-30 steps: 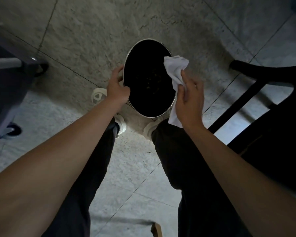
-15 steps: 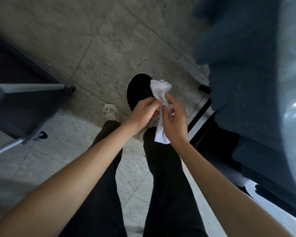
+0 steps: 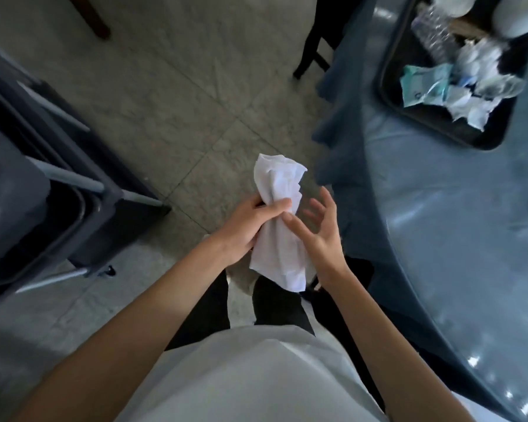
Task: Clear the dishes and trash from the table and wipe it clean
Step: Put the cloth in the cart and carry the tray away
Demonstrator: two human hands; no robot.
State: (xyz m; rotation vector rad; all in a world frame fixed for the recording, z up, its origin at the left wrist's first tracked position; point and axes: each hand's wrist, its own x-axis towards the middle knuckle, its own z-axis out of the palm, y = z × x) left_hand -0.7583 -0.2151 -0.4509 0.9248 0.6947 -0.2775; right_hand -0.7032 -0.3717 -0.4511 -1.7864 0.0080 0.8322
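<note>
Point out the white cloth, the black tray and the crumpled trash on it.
white cloth (image 3: 282, 239): head view, middle fold.
black tray (image 3: 392, 95): head view, left rim.
crumpled trash (image 3: 470, 83): head view, centre of pile.

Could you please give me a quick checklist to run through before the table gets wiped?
1. Cloth in hand: ok, left hand grips the white cloth.
2. Right hand free: ok, fingers relaxed beside the cloth.
3. Table near side bare: ok.
4. Tray removed: not ok, it sits on the table holding crumpled trash.
5. Cloth damp: cannot tell.
</note>
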